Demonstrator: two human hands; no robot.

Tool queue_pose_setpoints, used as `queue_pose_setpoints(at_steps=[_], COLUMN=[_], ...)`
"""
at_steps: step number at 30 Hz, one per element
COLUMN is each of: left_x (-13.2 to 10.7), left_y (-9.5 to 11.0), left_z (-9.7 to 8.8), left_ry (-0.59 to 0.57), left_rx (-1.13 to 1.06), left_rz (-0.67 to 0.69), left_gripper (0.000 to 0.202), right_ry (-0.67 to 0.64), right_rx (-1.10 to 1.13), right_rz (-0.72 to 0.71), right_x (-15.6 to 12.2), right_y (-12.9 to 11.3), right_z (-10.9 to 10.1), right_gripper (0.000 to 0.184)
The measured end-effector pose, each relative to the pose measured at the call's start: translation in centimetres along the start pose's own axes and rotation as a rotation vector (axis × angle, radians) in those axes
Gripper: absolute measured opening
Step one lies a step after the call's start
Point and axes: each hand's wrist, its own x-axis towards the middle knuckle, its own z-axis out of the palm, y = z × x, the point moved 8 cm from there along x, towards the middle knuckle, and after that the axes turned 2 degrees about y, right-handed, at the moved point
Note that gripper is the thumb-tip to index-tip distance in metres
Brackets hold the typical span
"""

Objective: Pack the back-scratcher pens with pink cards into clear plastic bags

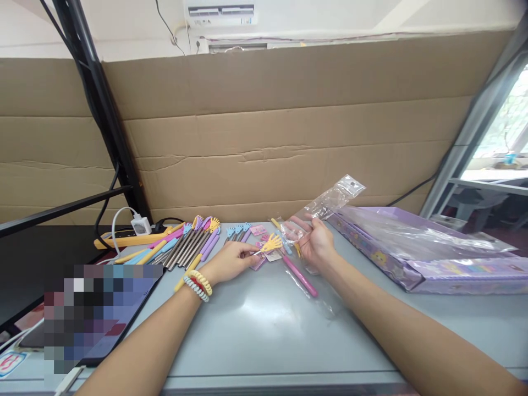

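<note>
My left hand (pixel 234 259) is closed on a back scratcher whose yellow hand-shaped head (pixel 272 243) points right. A clear plastic bag (pixel 330 201) is pinched in my right hand (pixel 318 242), its hang-hole end rising to the upper right. Below and between the hands lies a back scratcher with a pink handle (pixel 303 276), in clear wrapping. Small pink cards (pixel 258 230) sit beside the yellow head. To the left is a pile of metal-stemmed back scratchers (pixel 186 247) with purple, blue and yellow parts. A few blue-headed back scratchers (pixel 238 231) lie behind my left hand.
A purple box (pixel 371 261) holding clear bags (pixel 429 231) stands on the right of the grey table (pixel 256 335). On the left are a tablet-like device (pixel 124 313), a yellow power strip (pixel 136 240) and a white charger (pixel 141 224). Cardboard (pixel 289 132) walls the back.
</note>
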Motion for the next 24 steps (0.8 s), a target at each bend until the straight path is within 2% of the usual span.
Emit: queue_pose_setpoints(at_steps=[5, 10, 17, 24], left_x=[0.0, 0.0, 0.0, -0.1], left_y=[-0.3, -0.3, -0.2, 0.0], left_z=[0.5, 0.4, 0.6, 0.6], left_ry=[-0.063, -0.066, -0.079, -0.09], left_rx=[0.062, 0.091, 0.095, 0.105], left_rz=[-0.028, -0.029, -0.013, 0.002], left_gripper=[0.033, 0.035, 0.035, 0.034], right_ry=[-0.015, -0.086, -0.284, -0.339], right_rx=[0.081, 0.122, 0.018, -0.016], right_rz=[0.048, 0.053, -0.004, 0.057], right_x=[0.1, 0.2, -0.9, -1.2], right_y=[0.5, 1.0, 0.8, 1.9], right_z=[0.2, 0.7, 2.2, 2.8], right_gripper=[0.011, 0.01, 0.01, 0.015])
